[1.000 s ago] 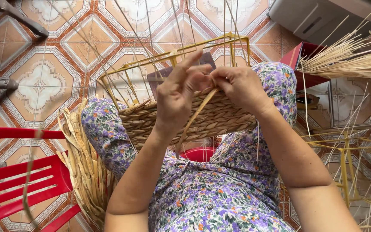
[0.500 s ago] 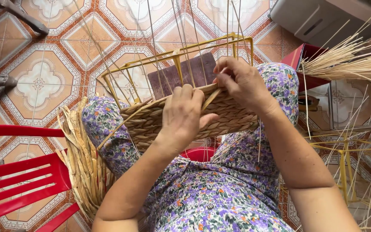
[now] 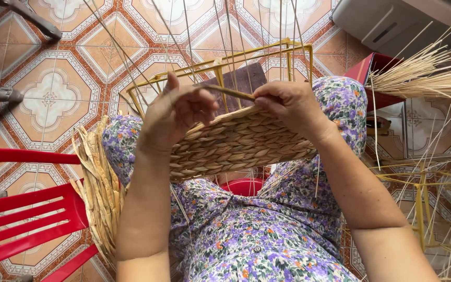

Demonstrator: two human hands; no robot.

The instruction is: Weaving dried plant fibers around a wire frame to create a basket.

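On your lap rests the half-woven basket (image 3: 236,143), its yellow wire frame (image 3: 220,68) rising beyond. Your left hand (image 3: 176,117) and right hand (image 3: 288,104) each pinch an end of one straw strand (image 3: 230,93) along the rim. Farther out lies the tiled floor (image 3: 43,89).

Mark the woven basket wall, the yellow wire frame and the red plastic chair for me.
woven basket wall (image 3: 241,143), head view, middle of the plaited band.
yellow wire frame (image 3: 217,67), head view, upright bar under the top rail.
red plastic chair (image 3: 24,209), head view, a seat slat.
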